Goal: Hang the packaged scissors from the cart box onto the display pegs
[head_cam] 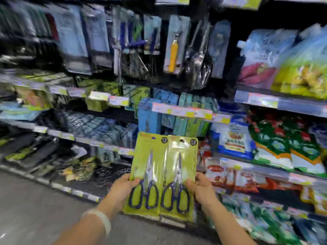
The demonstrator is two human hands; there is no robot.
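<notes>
Showing 2 packaged scissors held side by side and upright in front of store shelving: the left pack point(146, 174) and the right pack point(178, 177), each a yellow-green card with a clear blister over steel blades pointing up and dark blue handle loops at the bottom. The right pack's inner edge appears to overlap the left pack slightly along the middle seam. Each card has a hang hole near its top edge and a round dark sticker at its upper right corner. The left hand point(122, 190) grips the left pack at its lower left edge, thumb point(133, 182) curled over the front of the card just beside the handle loops, fingers hidden behind. The right hand point(201, 189) grips the right pack at its lower right edge in the same manner, thumb on the front and fingers behind. Both grips sit low, so most of each card rises above the hands. A pale bracelet point(100, 218) circles the left wrist. Behind the packs, blurred hanging kitchen utensils point(173, 52) occupy the upper display, with price-tag rails point(180, 110) along the shelf edges, blue packages point(159, 112) directly behind the cards, and bagged goods point(286, 142) at right. Grey floor point(35, 200) shows at lower left.
</notes>
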